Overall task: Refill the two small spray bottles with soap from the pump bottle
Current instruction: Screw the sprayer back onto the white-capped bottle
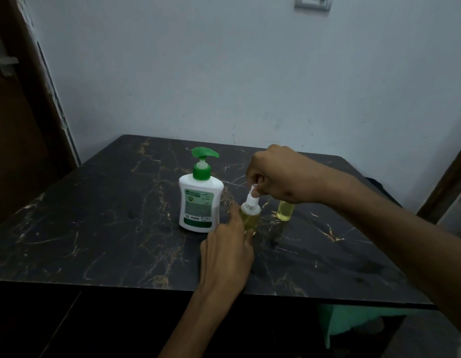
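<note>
The pump bottle [200, 195] is standing upright on the dark marble table [95, 215], and everything else is sitting to its right. Just right of the pump bottle, the left hand [228, 251] is wrapping its fingers around the lower body of the near spray bottle [250, 215], which is showing yellow liquid inside. Above that bottle, the right hand [273, 174] is pinching the white spray head [252, 196] between thumb and fingertips, the other fingers curled in; whether it is screwing the head on or off, I cannot tell. Farther right of the pump bottle, partly hidden behind the right wrist, the second spray bottle [285, 210] is standing, also holding yellow liquid; its top is out of sight.

The risks look like these: a twist with too loose a left grip could be spinning or tipping the small bottle and spilling soap, and the right forearm, passing close over the second bottle, could be knocking it over
</note>
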Motion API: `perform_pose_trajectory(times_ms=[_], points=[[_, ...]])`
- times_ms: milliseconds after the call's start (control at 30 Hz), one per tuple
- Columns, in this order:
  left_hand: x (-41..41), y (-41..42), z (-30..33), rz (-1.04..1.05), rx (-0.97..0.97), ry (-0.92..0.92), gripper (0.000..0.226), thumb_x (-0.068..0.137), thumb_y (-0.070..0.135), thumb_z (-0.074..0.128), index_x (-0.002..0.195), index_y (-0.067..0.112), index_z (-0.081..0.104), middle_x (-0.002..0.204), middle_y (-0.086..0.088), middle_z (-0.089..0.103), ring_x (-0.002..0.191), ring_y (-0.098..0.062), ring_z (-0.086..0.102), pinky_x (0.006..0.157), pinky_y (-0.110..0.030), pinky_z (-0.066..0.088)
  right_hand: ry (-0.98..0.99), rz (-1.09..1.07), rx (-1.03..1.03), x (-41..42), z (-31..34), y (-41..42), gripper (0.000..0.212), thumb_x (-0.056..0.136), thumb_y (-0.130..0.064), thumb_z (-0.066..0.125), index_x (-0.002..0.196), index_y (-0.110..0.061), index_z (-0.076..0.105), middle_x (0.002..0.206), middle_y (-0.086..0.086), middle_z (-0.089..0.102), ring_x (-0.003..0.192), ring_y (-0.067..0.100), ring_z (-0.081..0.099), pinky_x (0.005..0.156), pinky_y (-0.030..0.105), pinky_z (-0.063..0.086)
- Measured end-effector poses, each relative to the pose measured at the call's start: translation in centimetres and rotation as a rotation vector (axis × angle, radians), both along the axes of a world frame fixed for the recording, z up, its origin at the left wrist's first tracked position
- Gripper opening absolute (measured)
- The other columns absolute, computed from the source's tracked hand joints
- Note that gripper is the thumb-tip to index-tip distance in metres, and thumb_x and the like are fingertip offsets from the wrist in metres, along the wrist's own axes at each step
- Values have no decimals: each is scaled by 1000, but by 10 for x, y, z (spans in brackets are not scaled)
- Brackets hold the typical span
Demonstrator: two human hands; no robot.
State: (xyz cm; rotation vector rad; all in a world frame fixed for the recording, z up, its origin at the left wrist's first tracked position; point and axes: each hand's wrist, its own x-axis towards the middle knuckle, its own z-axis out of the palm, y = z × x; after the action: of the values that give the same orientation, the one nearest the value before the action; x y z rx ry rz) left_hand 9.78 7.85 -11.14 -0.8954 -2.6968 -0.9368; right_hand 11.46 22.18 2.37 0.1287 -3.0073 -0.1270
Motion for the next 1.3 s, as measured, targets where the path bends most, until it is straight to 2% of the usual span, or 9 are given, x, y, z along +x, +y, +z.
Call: perform_pose_trajectory(times_ms=[233, 400, 500, 600, 667, 733, 900, 1100, 1300], points=[[1, -1, 2, 1, 19, 1, 56, 105, 36, 58, 152, 20, 33, 112, -4, 73, 105, -27, 70, 80, -43, 52, 36, -27, 25, 1, -9, 3, 52, 103, -48, 60, 62, -25, 37, 58, -5, 41, 51, 12, 33, 54, 31, 29], [2, -3, 2, 6, 27, 2, 54, 105, 36, 57, 150, 19, 32, 111, -6, 72, 105, -29, 69, 76, -41, 48, 47, -28, 18, 1, -10, 9, 53, 99, -63, 54, 73, -17, 60, 64, -6, 53, 56, 12, 45, 54, 28, 32], [1, -2, 2, 2, 29, 5, 54, 105, 37, 56, 150, 19, 33, 111, -6, 73, 105, -30, 69, 78, -43, 52, -25, 53, -57, 1, -6, 13, 17, 95, -37, 71, 109, -27, 69, 83, -18, 60, 69, -5, 55, 59, 16, 34], [1, -2, 1, 8, 21, 1, 56, 105, 36, 58, 151, 20, 32, 114, -6, 73, 107, -30, 69, 78, -42, 51, -41, 115, -95, 0, -9, 15, 16, 89, -16, 74, 97, -29, 71, 83, -19, 64, 73, -6, 59, 63, 17, 44], [1, -1, 1, 9, 12, -3, 57, 105, 35, 58, 152, 20, 31, 115, -6, 73, 108, -30, 69, 78, -43, 50, -23, 76, -68, -3, -12, 14, 10, 91, -26, 77, 87, -25, 68, 80, -15, 63, 73, 3, 61, 64, 28, 51], [1, -1, 1, 10, 6, -4, 57, 105, 35, 57, 152, 20, 30, 115, -7, 73, 108, -31, 69, 80, -45, 52, 2, 19, -3, -5, -18, 13, 34, 96, -44, 71, 74, -24, 54, 72, -7, 56, 65, 14, 54, 57, 35, 46], [0, -2, 1, -3, -2, -22, 65, 105, 32, 56, 159, 21, 21, 114, -8, 72, 109, -32, 68, 84, -47, 53, 74, -48, 214, 0, -20, 1, 56, 98, -71, 44, 70, -24, 30, 68, -4, 39, 57, 13, 36, 51, 31, 27], [0, 0, 0, 11, -15, -26, 61, 105, 34, 57, 155, 19, 25, 116, -9, 72, 111, -33, 68, 86, -47, 54, -86, 125, -22, -3, -17, 10, 19, 89, -24, 77, 100, -30, 63, 82, -17, 58, 72, -1, 55, 60, 25, 40], [-2, 0, -2, 0, -17, -28, 56, 105, 33, 56, 152, 21, 28, 115, -10, 71, 110, -34, 68, 85, -49, 54, -55, 55, 0, -11, -27, 11, 30, 92, -39, 76, 90, -28, 48, 80, -11, 50, 76, 14, 56, 63, 33, 44]])
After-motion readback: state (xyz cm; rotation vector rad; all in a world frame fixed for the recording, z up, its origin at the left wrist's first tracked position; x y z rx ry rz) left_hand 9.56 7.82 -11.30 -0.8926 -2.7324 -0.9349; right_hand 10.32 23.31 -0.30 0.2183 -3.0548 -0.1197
